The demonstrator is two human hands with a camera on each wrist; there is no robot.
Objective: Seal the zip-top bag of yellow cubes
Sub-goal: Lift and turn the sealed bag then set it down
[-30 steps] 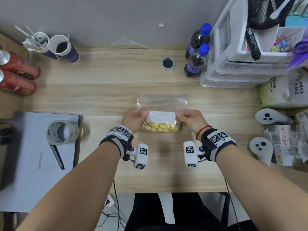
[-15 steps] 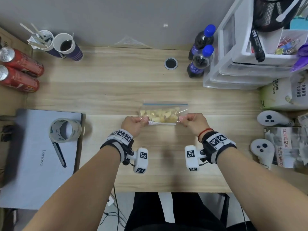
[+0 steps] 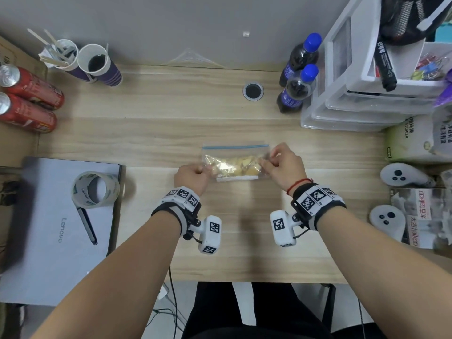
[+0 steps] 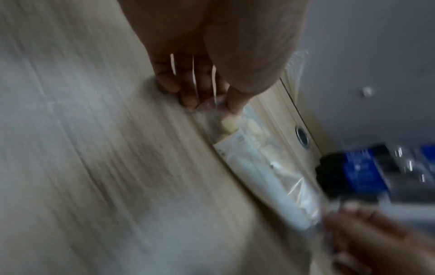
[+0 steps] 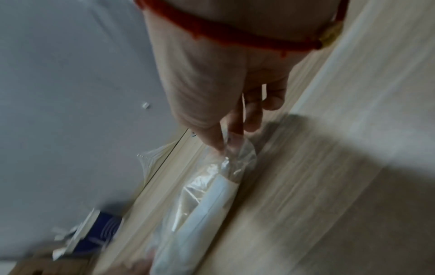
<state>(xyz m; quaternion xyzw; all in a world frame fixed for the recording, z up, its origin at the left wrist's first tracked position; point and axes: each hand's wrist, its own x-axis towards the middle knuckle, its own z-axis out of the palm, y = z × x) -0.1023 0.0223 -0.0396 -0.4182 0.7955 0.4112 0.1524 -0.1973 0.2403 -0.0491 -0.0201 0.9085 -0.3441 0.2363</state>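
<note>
A clear zip-top bag [image 3: 234,157] of yellow cubes [image 3: 238,165] lies on the wooden desk [image 3: 171,133], its blue zip strip [image 3: 236,146] along the far edge and a white label at the near edge. My left hand [image 3: 193,176] pinches the bag's near left corner between thumb and fingers [image 4: 231,104]. At the other end my right hand [image 3: 281,165] pinches the right side of the bag [image 5: 212,188] with thumb and fingers [image 5: 212,141]. Both wrist views are blurred by motion.
Two dark soda bottles [image 3: 297,81] and a white drawer unit [image 3: 367,94] stand at the back right. A laptop [image 3: 53,228] with a tape roll [image 3: 94,189] lies left. Paper cups [image 3: 97,64] and red cans [image 3: 27,101] sit at the back left; two controllers [image 3: 401,177] lie right.
The bag has been turned over away from me: its zip edge now lies on the far side, the label on the near side. Both hands followed, still holding its ends.
</note>
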